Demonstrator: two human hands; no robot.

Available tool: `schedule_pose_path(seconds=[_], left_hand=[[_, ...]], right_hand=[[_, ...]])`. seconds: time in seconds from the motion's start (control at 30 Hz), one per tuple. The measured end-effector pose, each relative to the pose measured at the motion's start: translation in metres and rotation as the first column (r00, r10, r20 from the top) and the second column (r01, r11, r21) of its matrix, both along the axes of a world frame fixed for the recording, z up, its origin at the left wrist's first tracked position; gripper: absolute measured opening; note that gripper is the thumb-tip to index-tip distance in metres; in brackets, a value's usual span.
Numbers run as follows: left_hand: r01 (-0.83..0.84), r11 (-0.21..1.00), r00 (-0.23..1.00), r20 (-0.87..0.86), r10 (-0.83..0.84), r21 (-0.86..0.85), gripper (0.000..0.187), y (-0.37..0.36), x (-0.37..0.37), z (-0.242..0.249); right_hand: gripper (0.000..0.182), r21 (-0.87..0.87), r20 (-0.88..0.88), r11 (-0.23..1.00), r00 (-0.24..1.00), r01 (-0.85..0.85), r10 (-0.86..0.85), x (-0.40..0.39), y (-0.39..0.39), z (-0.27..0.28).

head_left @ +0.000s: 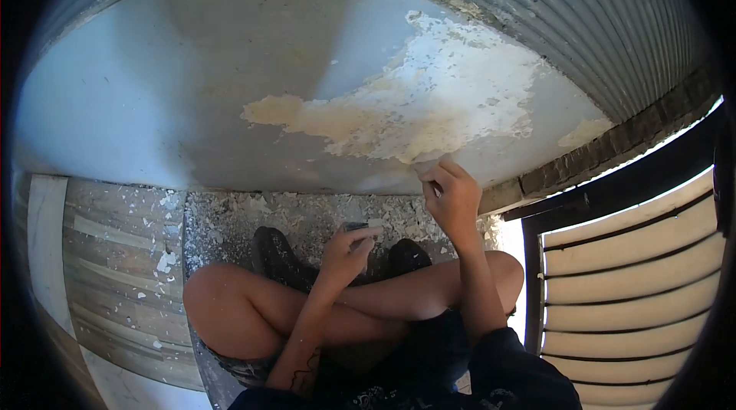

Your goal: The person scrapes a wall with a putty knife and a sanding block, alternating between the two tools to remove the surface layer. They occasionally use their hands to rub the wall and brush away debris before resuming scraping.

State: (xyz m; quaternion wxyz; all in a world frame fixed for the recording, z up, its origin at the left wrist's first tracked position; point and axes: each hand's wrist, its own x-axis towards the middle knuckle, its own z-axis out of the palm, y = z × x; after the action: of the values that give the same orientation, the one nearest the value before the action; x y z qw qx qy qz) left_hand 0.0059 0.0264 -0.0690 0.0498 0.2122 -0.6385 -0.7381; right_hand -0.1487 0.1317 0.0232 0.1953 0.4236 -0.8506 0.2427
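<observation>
Right hand (pixel 454 197) grips scraper against wall (pixel 153 103); bare patch (pixel 429 111) above it, much paint left. Left hand (pixel 349 249) pinches small tool (pixel 357 226); flakes (pixel 230 218) beyond.

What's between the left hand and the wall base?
Head view: floor strewn with paint flakes, plus the toes of two black shoes. The left hand hovers above them; the right hand is at the wall.

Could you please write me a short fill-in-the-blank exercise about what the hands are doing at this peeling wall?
1. The right hand is raised to the ____ edge of the bare patch on the wall.
2. The left hand holds a small tool above the crossed ____.
3. Paint flakes lie scattered on the ____.

Missing words: lower; legs; floor
</observation>
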Motion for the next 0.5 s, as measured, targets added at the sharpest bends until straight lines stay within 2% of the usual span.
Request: schedule_pose_path(seconds=[0.1, 0.27, 0.33, 0.43, 0.5], left_hand=[[-0.023, 0.996, 0.997, -0.073, 0.017, -0.091, 0.024, 0.001, 0.001, -0.013], [-0.031, 0.997, 0.998, -0.06, 0.027, -0.068, 0.025, 0.005, -0.002, -0.014], [-0.036, 0.997, 0.996, -0.083, 0.03, -0.07, 0.025, 0.003, -0.002, -0.009], [-0.002, 1.0, 1.0, 0.009, 0.002, -0.008, 0.024, 0.001, 0.0, 0.002], [-0.001, 0.996, 1.0, 0.006, 0.001, -0.093, 0.024, 0.0, -0.001, 0.005]], right_hand=[[0.014, -0.028, -0.031, 1.0, 0.999, 0.01, -0.011, 0.008, 0.002, 0.014], [0.014, -0.015, -0.051, 0.999, 0.998, 0.04, -0.041, -0.005, 0.009, 0.009], [0.012, -0.084, -0.057, 0.996, 0.998, 0.013, -0.018, 0.001, 0.01, 0.016], [0.013, -0.035, -0.071, 0.999, 0.997, 0.039, -0.041, -0.002, 0.003, 0.006], [0.013, -0.016, -0.079, 0.999, 0.996, 0.031, -0.032, -0.005, 0.002, -0.002]])
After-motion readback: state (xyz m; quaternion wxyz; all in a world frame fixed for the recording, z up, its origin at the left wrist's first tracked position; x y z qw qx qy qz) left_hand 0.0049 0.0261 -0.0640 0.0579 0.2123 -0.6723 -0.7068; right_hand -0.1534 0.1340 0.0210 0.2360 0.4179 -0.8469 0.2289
